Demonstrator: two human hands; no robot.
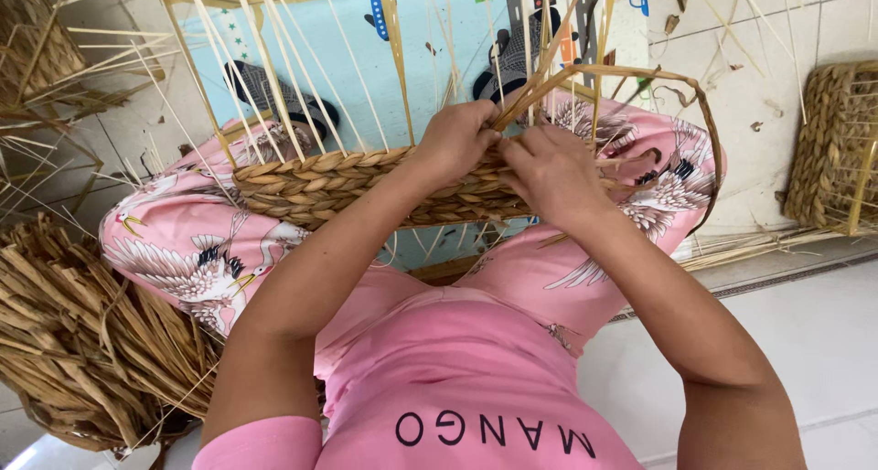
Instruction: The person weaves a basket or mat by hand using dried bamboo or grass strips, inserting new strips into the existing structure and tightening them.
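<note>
A half-woven basket (320,182) of braided brown straw rests across my knees, with thin pale upright ribs (274,77) rising from its woven wall. My left hand (455,139) pinches a bundle of straw strands (540,86) at the top edge of the weave. Right beside it, my right hand (551,171) presses on the woven band and grips the same strands. A loose strand (704,113) loops out to the right over my knee.
A pile of dry straw (82,342) lies at my left. A finished woven basket (837,145) stands at the right on the white tiled floor. A light blue mat (412,40) lies beyond my sandalled feet (274,90). More straw work sits top left.
</note>
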